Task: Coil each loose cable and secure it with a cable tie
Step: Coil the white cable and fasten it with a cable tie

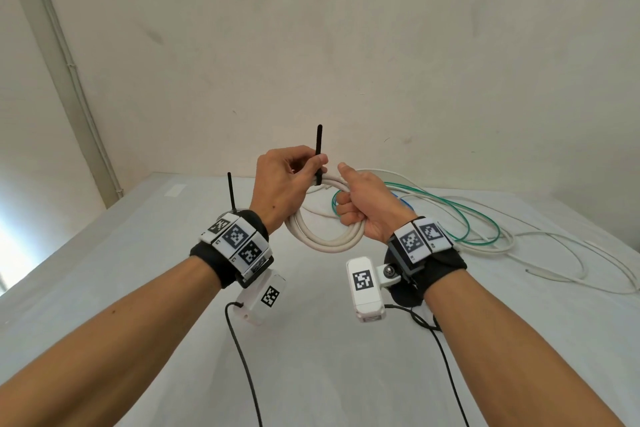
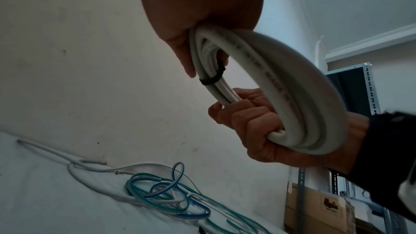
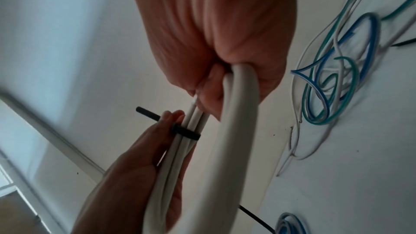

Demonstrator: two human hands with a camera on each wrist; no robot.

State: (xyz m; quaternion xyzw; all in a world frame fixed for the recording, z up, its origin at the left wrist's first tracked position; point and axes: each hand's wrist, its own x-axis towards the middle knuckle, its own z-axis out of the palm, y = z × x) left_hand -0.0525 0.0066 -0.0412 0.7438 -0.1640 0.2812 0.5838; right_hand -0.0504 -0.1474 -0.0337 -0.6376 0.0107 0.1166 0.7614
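Note:
Both hands hold a coiled thick white cable [image 1: 325,241] up above the table [image 1: 138,288]. My right hand [image 1: 349,198] grips the coil's right side in a fist, seen from below as my right hand [image 2: 254,122]. A black cable tie [image 1: 319,149] is looped round the top of the coil, and its tail sticks straight up. My left hand [image 1: 317,163] pinches that tail between thumb and finger just above the coil. The tie's band [image 2: 211,80] circles the strands, and the same tie [image 3: 185,132] shows beside my left hand's fingers [image 3: 173,115].
Loose green [image 1: 450,215], white [image 1: 554,253] and blue [image 2: 191,214] cables lie tangled on the table's far right. A second black strip [image 1: 230,191] rises behind my left wrist. A wall stands close behind the table; a cardboard box [image 2: 315,211] and a metal rack [image 2: 369,86] are off to the right.

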